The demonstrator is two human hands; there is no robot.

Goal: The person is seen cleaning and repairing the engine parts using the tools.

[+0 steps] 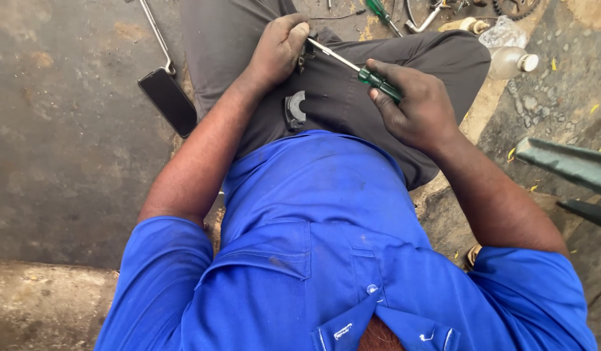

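Screwdriver green-handled, right hand fingers gripping | left hand pinching small metal part on lap | person sitting on stained concrete floor, phone lying beside

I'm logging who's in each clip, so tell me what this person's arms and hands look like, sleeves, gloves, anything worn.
Both arms come out of short, bright blue shirt sleeves, a little dusty, ending above the elbow. The forearms are bare. The left hand and right hand wear no gloves, and no watch, ring or wristband shows.

We see a green-handled screwdriver with silver shaft, plain blue shirt, grey trousers, black phone at 10 o'clock.
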